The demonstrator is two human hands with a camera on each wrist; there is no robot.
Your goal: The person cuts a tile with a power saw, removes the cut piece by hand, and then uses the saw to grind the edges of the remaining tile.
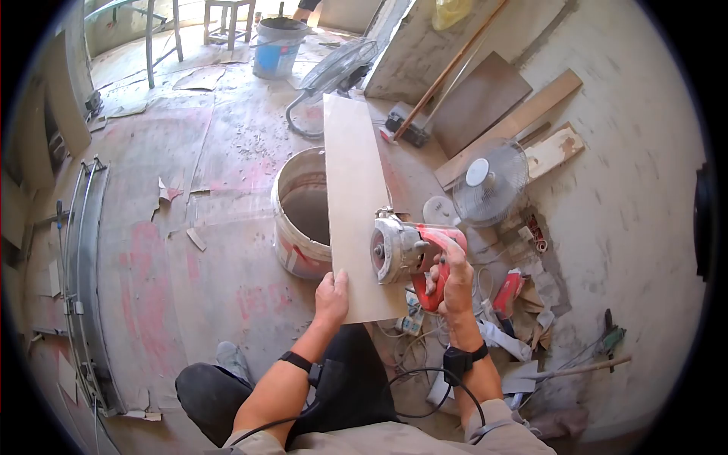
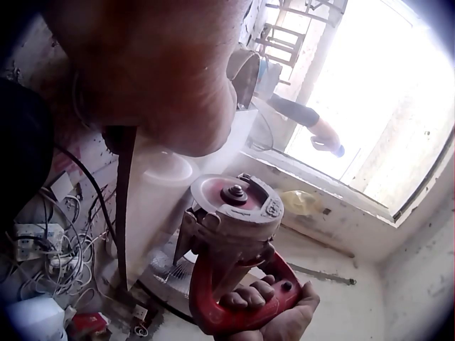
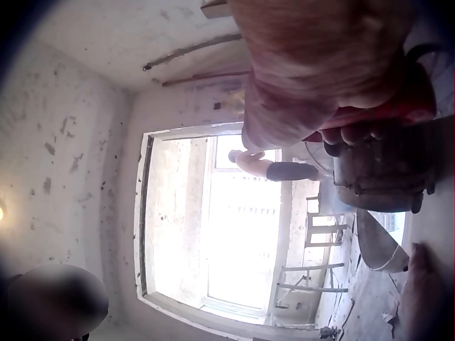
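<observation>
A long beige panel (image 1: 353, 174) lies over the right side of a dusty bucket (image 1: 296, 256), its near end toward the person's lap. My left hand (image 1: 331, 298) holds the panel's left edge near that end, thumb on top and the other fingers hidden below. In my right hand (image 1: 455, 284) is a red handheld circular cutter (image 1: 402, 246), gripped by its loop handle. The cutter's metal guard overlaps the panel's right edge in the head view. From the left wrist view, the cutter's round guard (image 2: 238, 202) and hub face the camera, and fingers (image 2: 252, 293) wrap through the handle.
A fan (image 1: 491, 182) and loose boards (image 1: 485, 102) stand by the right wall. Cables, a power strip (image 1: 412, 315) and a red tool (image 1: 508, 294) lie beside the right arm. At left is a long metal-railed tool (image 1: 85, 288). Another person (image 3: 274, 169) is near the window.
</observation>
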